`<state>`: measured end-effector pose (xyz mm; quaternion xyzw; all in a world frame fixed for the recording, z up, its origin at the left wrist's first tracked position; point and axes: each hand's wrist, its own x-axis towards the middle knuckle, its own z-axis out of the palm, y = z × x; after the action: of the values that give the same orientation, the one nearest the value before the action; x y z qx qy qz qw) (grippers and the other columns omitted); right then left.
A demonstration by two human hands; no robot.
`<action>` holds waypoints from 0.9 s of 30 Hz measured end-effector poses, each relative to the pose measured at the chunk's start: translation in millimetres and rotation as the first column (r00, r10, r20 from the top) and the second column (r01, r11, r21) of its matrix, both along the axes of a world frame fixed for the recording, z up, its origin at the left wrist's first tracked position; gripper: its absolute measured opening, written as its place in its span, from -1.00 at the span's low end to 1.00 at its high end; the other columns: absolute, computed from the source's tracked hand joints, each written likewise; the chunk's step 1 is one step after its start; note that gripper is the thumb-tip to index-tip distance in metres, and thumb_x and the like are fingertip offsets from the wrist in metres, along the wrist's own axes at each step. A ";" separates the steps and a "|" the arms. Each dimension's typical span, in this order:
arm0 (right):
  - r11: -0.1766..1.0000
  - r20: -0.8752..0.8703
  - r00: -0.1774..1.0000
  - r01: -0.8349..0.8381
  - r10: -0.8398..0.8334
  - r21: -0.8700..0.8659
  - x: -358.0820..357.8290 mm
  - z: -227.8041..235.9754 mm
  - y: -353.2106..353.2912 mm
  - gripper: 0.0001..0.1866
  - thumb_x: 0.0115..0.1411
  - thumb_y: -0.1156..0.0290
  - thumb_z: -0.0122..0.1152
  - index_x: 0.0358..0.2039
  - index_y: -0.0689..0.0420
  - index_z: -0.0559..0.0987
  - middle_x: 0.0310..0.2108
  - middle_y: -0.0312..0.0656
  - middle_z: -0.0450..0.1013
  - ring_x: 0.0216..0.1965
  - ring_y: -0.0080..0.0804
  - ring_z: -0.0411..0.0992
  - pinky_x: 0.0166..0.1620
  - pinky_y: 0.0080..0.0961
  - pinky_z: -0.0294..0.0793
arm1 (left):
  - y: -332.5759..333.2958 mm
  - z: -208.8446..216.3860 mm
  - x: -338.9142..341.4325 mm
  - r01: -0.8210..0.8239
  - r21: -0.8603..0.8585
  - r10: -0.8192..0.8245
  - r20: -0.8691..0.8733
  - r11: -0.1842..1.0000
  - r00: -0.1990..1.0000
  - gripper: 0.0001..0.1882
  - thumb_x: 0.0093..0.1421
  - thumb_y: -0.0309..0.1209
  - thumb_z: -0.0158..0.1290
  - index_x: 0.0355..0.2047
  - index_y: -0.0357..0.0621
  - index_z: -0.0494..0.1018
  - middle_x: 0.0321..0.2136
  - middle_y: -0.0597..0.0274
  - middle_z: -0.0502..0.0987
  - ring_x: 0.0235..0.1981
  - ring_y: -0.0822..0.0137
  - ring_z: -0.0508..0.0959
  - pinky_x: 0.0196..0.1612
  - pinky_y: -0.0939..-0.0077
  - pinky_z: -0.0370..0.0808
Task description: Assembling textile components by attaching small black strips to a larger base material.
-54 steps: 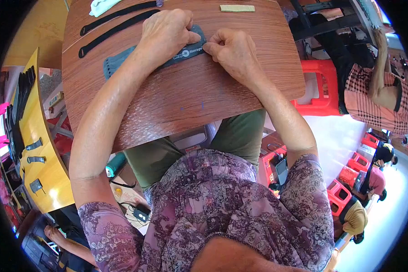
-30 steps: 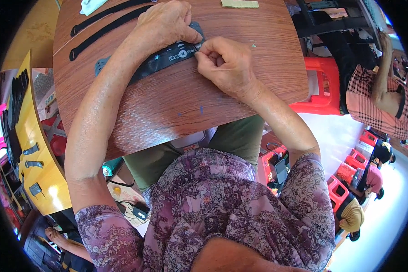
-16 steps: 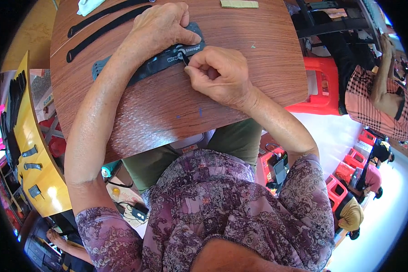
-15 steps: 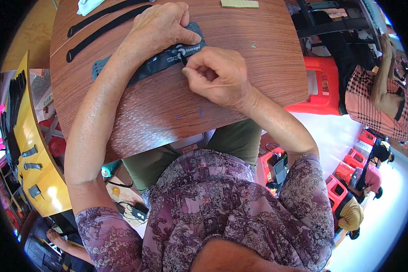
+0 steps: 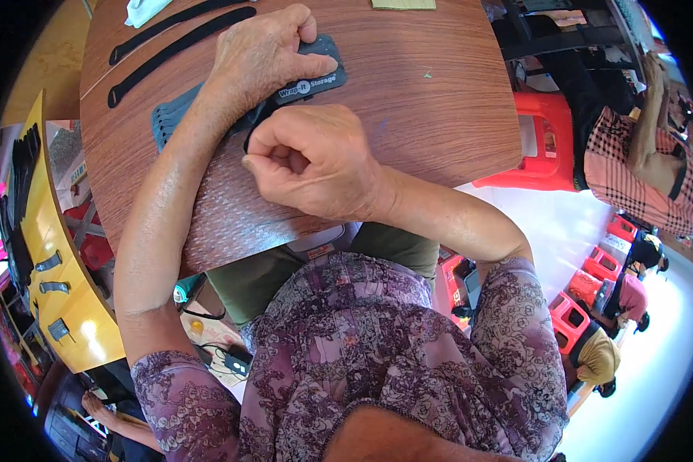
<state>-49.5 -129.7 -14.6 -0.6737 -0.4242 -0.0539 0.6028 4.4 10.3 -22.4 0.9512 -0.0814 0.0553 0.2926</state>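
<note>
Left hand: the left hand (image 5: 263, 55) lies over the card (image 5: 317, 75), thumb spread apart from the forefinger; the thumb tip presses near the card's right end, and the other fingers are partly hidden.
Right hand: the right hand (image 5: 309, 160) is just below the left wrist, fingers curled, thumb and forefinger together, clamped on the black strip (image 5: 248, 139).
Card: dark grey, with white print, flat on the table (image 5: 439, 127) near its far edge, slanting down to the left; both hands and the left forearm cover its middle.
Card's left end: a blue-grey part (image 5: 175, 115) with a notched edge shows beyond the left forearm.
Strip: only a short piece shows, at the right fingertips; the rest is hidden.
Straps: a near strap (image 5: 181, 51) and a far strap (image 5: 169, 24), both black with rounded ends, lie side by side, apart, left of the left hand.
Far edge: a white cloth (image 5: 145, 10) on the left, a pale yellow block (image 5: 404, 4) on the right.
Scrap: a small green scrap (image 5: 427, 75) lies right of the card, well apart.
Beside the table: a red stool (image 5: 556, 138) on the right; a yellow table (image 5: 50, 208) on the left, bearing dark straps and small grey pieces.
</note>
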 end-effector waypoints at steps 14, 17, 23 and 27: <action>0.946 -0.196 0.941 0.233 -0.278 -0.224 13.9 22.4 -43.3 -0.92 -0.07 0.54 0.25 -0.56 0.16 0.49 -0.65 -0.16 0.42 -0.63 -0.23 0.43 -0.52 -0.45 0.44 | 5.6 -5.5 1.0 0.015 -0.016 -0.014 0.021 1.000 1.000 -0.60 -0.13 -0.12 0.30 -0.41 -0.01 0.38 -0.66 0.36 0.33 -0.60 0.40 0.39 -0.54 0.45 0.29; 0.872 -0.312 0.843 0.314 -0.438 -0.377 33.6 8.2 -50.8 -0.92 -0.04 0.49 0.23 -0.57 0.21 0.52 -0.63 -0.07 0.46 -0.59 -0.15 0.48 -0.47 -0.40 0.47 | 4.1 -7.1 0.3 0.024 -0.024 -0.022 0.061 0.999 0.998 -0.63 -0.10 -0.13 0.28 -0.41 0.00 0.38 -0.66 0.34 0.34 -0.59 0.38 0.41 -0.54 0.43 0.30; 0.783 -0.144 0.861 0.359 -0.488 -0.508 45.7 -4.9 -49.2 -0.83 -0.03 0.39 0.22 -0.61 0.23 0.56 -0.60 0.06 0.48 -0.50 -0.03 0.51 -0.36 -0.20 0.48 | 2.9 -2.9 1.3 0.036 -0.003 -0.036 0.018 0.999 0.999 -0.67 -0.04 -0.13 0.23 -0.40 0.01 0.38 -0.65 0.32 0.36 -0.57 0.35 0.42 -0.51 0.39 0.31; 0.778 -0.151 0.861 0.347 -0.486 -0.523 46.7 -6.9 -47.8 -0.84 -0.04 0.40 0.22 -0.62 0.23 0.56 -0.61 0.08 0.48 -0.51 0.01 0.50 -0.37 -0.16 0.47 | 3.2 -1.8 0.6 0.022 -0.013 -0.022 -0.009 1.000 1.000 -0.68 -0.03 -0.13 0.22 -0.40 0.01 0.38 -0.64 0.32 0.37 -0.57 0.34 0.42 -0.51 0.40 0.30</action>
<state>-2.8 -177.5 -21.4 -0.8794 -0.1741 0.0142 0.4430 5.0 13.5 -24.2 0.9486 -0.0901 0.0481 0.2996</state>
